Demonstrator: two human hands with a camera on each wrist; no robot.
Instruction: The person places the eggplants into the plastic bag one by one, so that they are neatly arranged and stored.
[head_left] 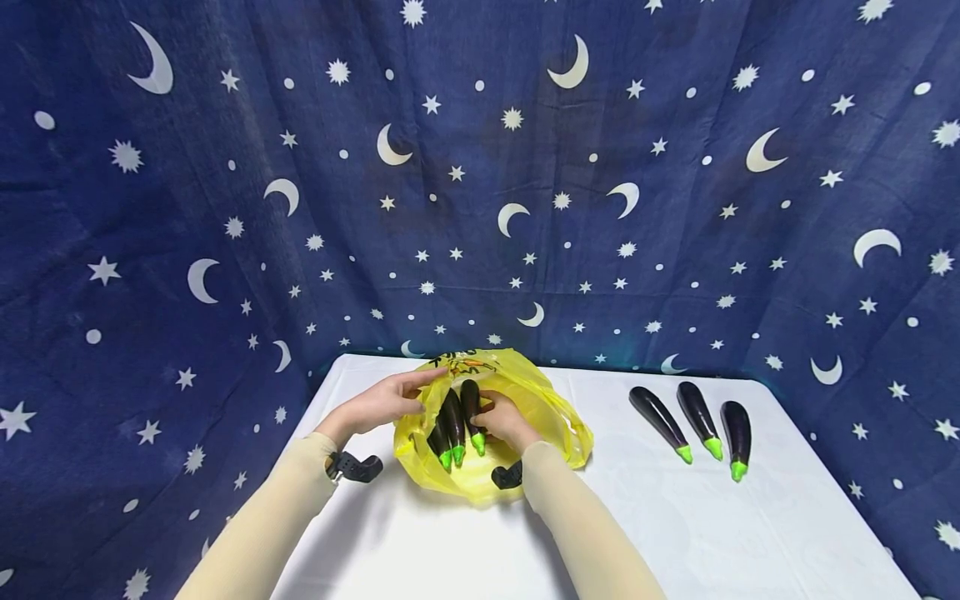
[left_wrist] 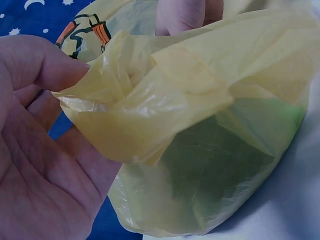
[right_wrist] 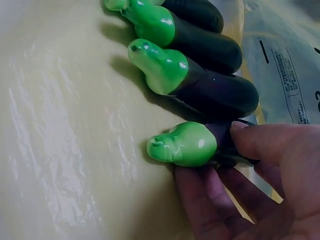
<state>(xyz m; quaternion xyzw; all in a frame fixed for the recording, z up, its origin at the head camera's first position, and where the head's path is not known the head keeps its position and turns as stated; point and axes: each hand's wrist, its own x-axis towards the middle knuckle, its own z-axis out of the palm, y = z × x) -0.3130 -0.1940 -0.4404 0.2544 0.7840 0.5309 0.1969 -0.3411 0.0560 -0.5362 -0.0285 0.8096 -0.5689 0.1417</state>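
A yellow plastic bag (head_left: 570,425) lies with its mouth spread toward me. My left hand (head_left: 390,402) is at the bag's left rim; in the left wrist view its thumb and fingers (left_wrist: 40,65) hold the thin plastic edge. Inside the bag, my right hand (head_left: 507,419) grips an eggplant (head_left: 470,404) with a green stem end. The right wrist view shows the thumb over this eggplant's dark body (right_wrist: 225,137) and the fingers beneath it. Several more eggplants (right_wrist: 215,92) lie side by side next to it, green ends pointing the same way.
Three more eggplants (head_left: 660,417) lie on the right part of the white-covered table (head_left: 787,542), apart from the bag. A blue cloth (head_left: 480,183) with moons and stars hangs behind and at both sides. Black straps with camera mounts (head_left: 352,467) sit on the wrists.
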